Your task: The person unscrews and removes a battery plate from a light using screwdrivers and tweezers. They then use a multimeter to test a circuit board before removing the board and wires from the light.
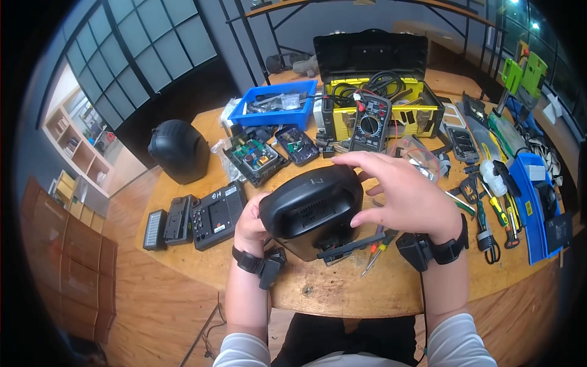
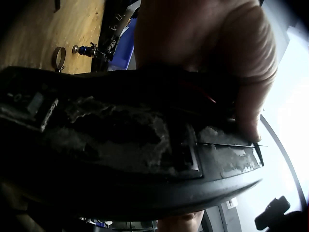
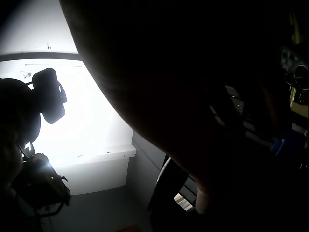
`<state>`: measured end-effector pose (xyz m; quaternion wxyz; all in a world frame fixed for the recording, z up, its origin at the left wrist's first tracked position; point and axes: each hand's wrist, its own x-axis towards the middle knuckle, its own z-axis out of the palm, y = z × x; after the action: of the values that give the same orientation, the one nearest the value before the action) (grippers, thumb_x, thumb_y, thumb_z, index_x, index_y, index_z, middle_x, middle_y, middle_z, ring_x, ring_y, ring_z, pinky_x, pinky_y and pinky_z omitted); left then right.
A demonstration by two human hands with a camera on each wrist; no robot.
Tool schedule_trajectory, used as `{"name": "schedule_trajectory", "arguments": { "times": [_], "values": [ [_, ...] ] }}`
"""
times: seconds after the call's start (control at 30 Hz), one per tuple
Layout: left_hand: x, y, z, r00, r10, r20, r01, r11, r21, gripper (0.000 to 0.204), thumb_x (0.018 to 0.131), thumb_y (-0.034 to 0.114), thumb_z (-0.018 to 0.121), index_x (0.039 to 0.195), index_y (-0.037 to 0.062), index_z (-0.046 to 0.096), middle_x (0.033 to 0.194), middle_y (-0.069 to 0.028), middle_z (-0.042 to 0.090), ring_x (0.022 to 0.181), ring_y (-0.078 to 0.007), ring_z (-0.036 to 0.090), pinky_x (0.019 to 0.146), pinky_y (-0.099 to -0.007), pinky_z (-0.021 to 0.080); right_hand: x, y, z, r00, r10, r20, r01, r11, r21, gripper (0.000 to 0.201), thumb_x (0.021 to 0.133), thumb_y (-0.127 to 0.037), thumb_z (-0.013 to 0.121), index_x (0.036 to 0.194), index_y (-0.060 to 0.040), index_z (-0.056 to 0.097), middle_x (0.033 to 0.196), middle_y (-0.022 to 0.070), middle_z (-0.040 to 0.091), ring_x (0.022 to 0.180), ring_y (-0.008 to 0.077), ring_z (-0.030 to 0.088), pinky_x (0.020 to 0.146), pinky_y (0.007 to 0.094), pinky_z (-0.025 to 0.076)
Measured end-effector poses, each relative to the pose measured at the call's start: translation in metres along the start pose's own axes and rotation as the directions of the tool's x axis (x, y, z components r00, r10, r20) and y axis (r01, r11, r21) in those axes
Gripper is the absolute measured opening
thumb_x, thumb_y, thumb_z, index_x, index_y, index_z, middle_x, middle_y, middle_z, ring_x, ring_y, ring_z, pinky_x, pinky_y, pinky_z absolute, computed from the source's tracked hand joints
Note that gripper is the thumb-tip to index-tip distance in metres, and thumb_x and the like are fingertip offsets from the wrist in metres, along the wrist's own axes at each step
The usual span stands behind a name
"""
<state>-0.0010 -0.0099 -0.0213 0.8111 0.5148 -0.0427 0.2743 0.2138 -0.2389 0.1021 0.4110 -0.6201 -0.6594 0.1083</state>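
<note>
A black plastic casing with a recessed carry handle and vent slots (image 1: 306,211) is held up over the table in front of me. My left hand (image 1: 251,220) grips its left end. My right hand (image 1: 400,192) spans the right end, fingertips on the top edge and thumb at the near side by the handle. A narrow black flap (image 1: 351,246) juts out from the lower right of the casing. In the left wrist view the casing's face (image 2: 106,145) bears rough, peeled grey patches, with the left thumb pressing near its corner. The right wrist view is mostly dark.
A second black casing (image 1: 177,150) stands at the left. Black device parts (image 1: 219,214) and an open circuit-board housing (image 1: 257,160) lie nearby. Behind are a blue bin (image 1: 275,116), a toolbox (image 1: 422,119) and a multimeter (image 1: 370,125). Screwdrivers (image 1: 498,211) lie right.
</note>
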Motion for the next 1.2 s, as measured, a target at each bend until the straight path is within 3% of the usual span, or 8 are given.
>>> {"name": "schedule_trajectory", "arguments": {
  "times": [0.17,0.3,0.33,0.47,0.73,0.83,0.93,1.2],
  "values": [
    [0.007,-0.008,-0.01,1.0,0.016,-0.021,-0.015,0.999,0.051,0.067,0.077,0.025,0.091,0.128,-0.0078,0.063,0.119,-0.0121,0.072,0.106,-0.0195,0.069,0.096,-0.0342,0.053,-0.003,0.016,0.01,0.993,0.063,0.102,-0.065,0.998,0.014,0.099,0.076,-0.014,0.089,0.157,-0.0125,0.031,0.131,0.0238,0.064,0.115,0.0392,0.067,0.092,0.0452,0.053],
    [0.032,-0.003,0.016,0.997,-0.005,0.078,-0.007,0.988,0.154,0.077,0.086,0.036,0.085,0.145,-0.0014,0.051,0.142,-0.0122,0.06,0.124,-0.021,0.061,0.107,-0.037,0.049,-0.003,0.025,0.011,0.978,0.21,-0.018,-0.21,0.973,-0.093,0.091,0.086,-0.012,0.081,0.158,-0.01,0.026,0.115,0.0262,0.069,0.1,0.0428,0.069,0.088,0.0436,0.053],
    [0.038,0.0,0.025,0.996,-0.003,0.089,-0.011,0.988,0.157,0.075,0.089,0.038,0.082,0.145,-0.0014,0.051,0.143,-0.0126,0.059,0.125,-0.0209,0.061,0.106,-0.0368,0.05,-0.001,0.023,0.009,0.968,0.251,-0.027,-0.252,0.961,-0.111,0.085,0.09,-0.012,0.076,0.158,-0.0068,0.025,0.105,0.0254,0.07,0.096,0.0415,0.069,0.086,0.0436,0.053],
    [0.05,0.001,0.033,0.999,0.013,0.05,-0.021,0.986,0.164,0.07,0.096,0.043,0.074,0.145,-0.0019,0.051,0.143,-0.0134,0.059,0.125,-0.0206,0.061,0.104,-0.0355,0.051,0.005,0.037,0.016,0.923,0.382,-0.034,-0.378,0.893,-0.245,0.087,0.09,-0.018,0.077,0.158,-0.0017,0.026,0.106,0.0251,0.071,0.101,0.0419,0.069,0.09,0.0436,0.053],
    [0.043,-0.008,0.035,0.995,0.095,0.01,-0.096,0.983,0.159,0.063,0.099,0.039,0.069,0.146,-0.0002,0.051,0.145,-0.0154,0.058,0.124,-0.0216,0.063,0.102,-0.0362,0.054,-0.006,0.019,0.005,0.926,0.375,-0.045,-0.362,0.847,-0.39,0.08,0.084,-0.032,0.084,0.148,-0.0043,0.045,0.129,0.0237,0.065,0.125,0.0408,0.059,0.105,0.0464,0.048],
    [0.039,-0.015,0.031,0.988,0.156,-0.018,-0.152,0.979,0.137,0.061,0.101,0.039,0.066,0.145,-0.0009,0.05,0.145,-0.0161,0.058,0.123,-0.0217,0.063,0.102,-0.0365,0.055,-0.009,0.034,0.011,0.961,0.275,-0.038,-0.263,0.856,-0.446,0.078,0.085,-0.033,0.083,0.147,-0.0035,0.046,0.128,0.0241,0.065,0.124,0.0421,0.059,0.105,0.0464,0.048],
    [0.04,-0.02,0.017,0.986,0.166,-0.036,-0.159,0.977,0.142,0.055,0.104,0.038,0.06,0.145,0.002,0.048,0.152,-0.0244,0.05,0.131,-0.028,0.06,0.104,-0.0403,0.055,-0.003,0.039,0.023,0.936,0.352,-0.023,-0.329,0.85,-0.412,0.076,0.086,-0.034,0.082,0.145,-0.0017,0.047,0.127,0.0251,0.064,0.123,0.0429,0.06,0.105,0.046,0.049],
    [0.038,-0.02,0.011,0.984,0.156,-0.088,-0.145,0.982,0.122,0.053,0.106,0.038,0.056,0.143,0.0006,0.05,0.147,-0.0217,0.055,0.129,-0.0276,0.061,0.106,-0.0399,0.054,-0.006,0.016,0.025,0.96,0.254,-0.115,-0.279,0.886,-0.371,0.072,0.084,-0.025,0.084,0.141,0.0013,0.048,0.121,0.0272,0.062,0.119,0.0444,0.06,0.101,0.0468,0.05]
  ]
}}
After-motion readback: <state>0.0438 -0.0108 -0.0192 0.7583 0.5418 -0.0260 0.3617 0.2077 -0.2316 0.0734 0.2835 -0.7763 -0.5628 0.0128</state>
